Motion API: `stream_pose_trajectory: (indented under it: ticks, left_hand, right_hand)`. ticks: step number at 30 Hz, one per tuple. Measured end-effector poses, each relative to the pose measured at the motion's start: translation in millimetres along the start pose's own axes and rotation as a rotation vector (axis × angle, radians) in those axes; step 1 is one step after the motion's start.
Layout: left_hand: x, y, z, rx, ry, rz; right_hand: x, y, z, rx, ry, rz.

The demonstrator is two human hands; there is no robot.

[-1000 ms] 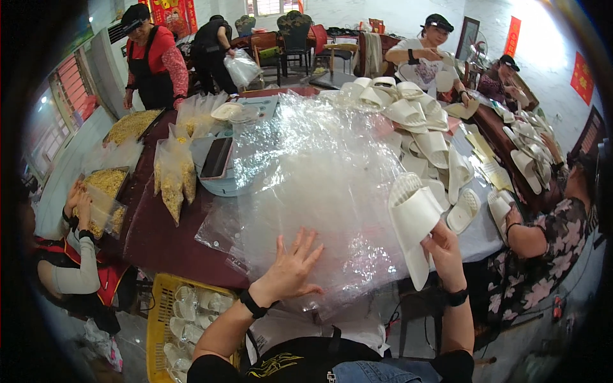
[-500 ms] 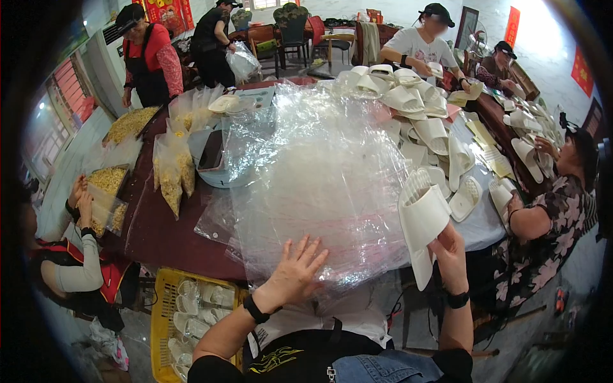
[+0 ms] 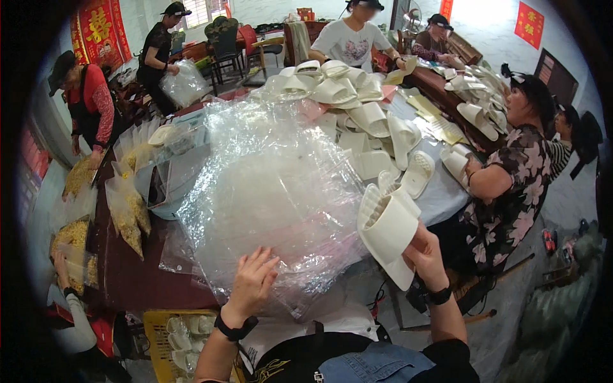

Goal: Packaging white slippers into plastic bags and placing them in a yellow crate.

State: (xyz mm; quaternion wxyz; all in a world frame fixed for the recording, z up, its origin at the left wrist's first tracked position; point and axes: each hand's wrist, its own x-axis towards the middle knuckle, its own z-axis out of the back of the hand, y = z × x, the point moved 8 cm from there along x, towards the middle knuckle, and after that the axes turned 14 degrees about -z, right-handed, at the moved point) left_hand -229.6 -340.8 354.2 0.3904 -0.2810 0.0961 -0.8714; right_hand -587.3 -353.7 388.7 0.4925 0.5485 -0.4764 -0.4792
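Observation:
My left hand (image 3: 253, 281) lies with fingers stretched on a stack of clear plastic bags (image 3: 274, 185) at the front of the table. To the right, my right hand (image 3: 426, 256) grips a white slipper (image 3: 386, 233) near its sole edge, with the slipper tilted and its ridged footbed facing up. Part of another slipper sole shows just behind it; I cannot tell whether that one is also in my hand. A heap of white slippers (image 3: 370, 121) covers the table beyond the bags.
Bags of yellow pieces (image 3: 128, 207) and a light blue bin (image 3: 169, 207) stand left of the stack. A yellow crate (image 3: 156, 335) with wrapped slippers sits low by my left arm. Several people work around the table; one at right (image 3: 504, 172) handles a slipper.
The view has swung to the right, so the table and people appear further left. My left hand still rests on the bags, and the slipper stays in my right hand.

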Motion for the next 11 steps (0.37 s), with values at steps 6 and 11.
stream_pose_trajectory:
  ticks: [6,11]
  left_hand:
    - [9.7,1.3,3.7,-0.236,-0.079,0.11]
    - [5.4,9.6,5.3,-0.417,-0.157,0.204]
  right_hand:
    - [-20.3,-0.7,9.7,-0.038,0.027,-0.001]
    - [-27.3,4.5,-8.1,-0.106,0.123,0.102]
